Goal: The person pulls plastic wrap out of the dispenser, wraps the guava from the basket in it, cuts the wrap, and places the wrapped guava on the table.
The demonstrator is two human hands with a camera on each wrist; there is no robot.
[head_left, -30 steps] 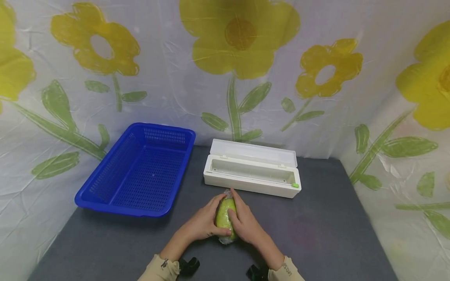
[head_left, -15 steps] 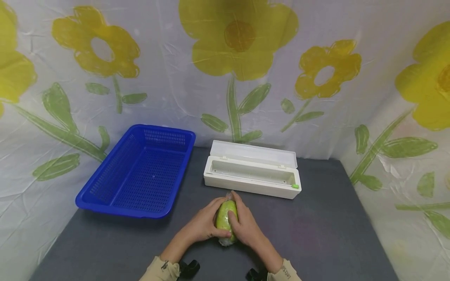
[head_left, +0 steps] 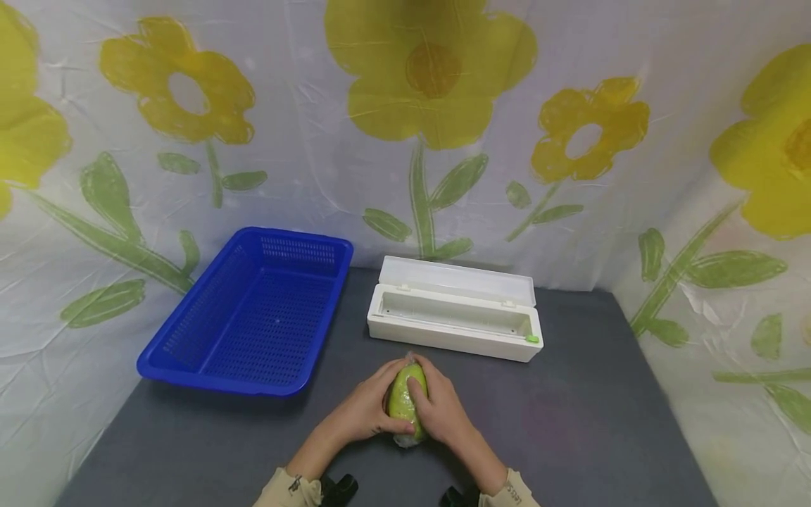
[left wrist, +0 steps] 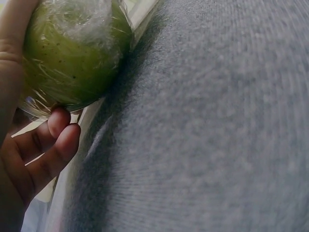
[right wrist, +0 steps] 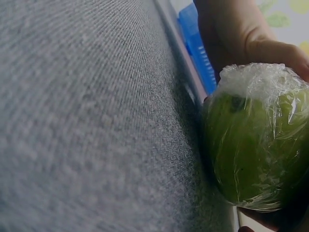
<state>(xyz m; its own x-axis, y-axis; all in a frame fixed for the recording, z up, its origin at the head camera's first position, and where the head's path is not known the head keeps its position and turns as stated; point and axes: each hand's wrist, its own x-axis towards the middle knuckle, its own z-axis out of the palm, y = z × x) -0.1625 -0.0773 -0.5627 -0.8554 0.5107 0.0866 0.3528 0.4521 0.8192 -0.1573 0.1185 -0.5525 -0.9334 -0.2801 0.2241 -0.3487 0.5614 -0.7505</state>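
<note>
A yellow-green speckled fruit (head_left: 402, 403), long and rounded, is wrapped in clear cling film (right wrist: 256, 82). My left hand (head_left: 362, 410) grips it from the left, thumb across its near end. From the other side my right hand (head_left: 445, 410) holds it, with the thumb on top and the fingers around the far end. The film is bunched at the ends of the fruit. In the left wrist view the speckled skin of the fruit (left wrist: 72, 58) shows through the wrap, close over the grey table.
A long white box (head_left: 453, 338) with its lid raised and a green slider (head_left: 532, 339) stands behind the hands. To the left is a blue plastic basket (head_left: 279, 387) with nothing in it. A flower-print curtain (head_left: 304, 176) hangs behind the dark grey table (head_left: 570, 422).
Both hands keep their hold on the fruit. The right fingers have closed over the far end, and less of the bunched film sticks out there. The head view has shifted slightly.
</note>
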